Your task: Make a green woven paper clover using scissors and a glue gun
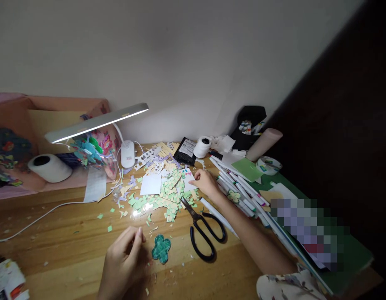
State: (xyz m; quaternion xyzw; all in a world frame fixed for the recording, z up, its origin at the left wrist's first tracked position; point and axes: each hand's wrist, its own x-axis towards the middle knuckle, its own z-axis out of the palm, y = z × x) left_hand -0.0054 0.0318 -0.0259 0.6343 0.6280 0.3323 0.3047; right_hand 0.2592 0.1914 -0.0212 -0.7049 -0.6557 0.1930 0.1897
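Observation:
My left hand point(124, 260) hovers low over the wooden table point(70, 233), fingers curled with thumb and forefinger close together; nothing shows between them. Just right of it lies a green paper flower shape point(161, 248). My right hand point(204, 182) reaches far across and rests its fingertips on a small white card with coloured stars point(187, 177), at the edge of a heap of green and yellow paper scraps point(168, 196). Black scissors point(202, 230) lie shut on the table between my two arms.
A white desk lamp point(95, 123) shines over the scraps. Several marker pens point(239, 187) lie to the right by a green book point(352, 254), tape rolls point(268, 165) and a thread spool point(202, 146). A white roll point(49, 167) sits on pink fabric at left.

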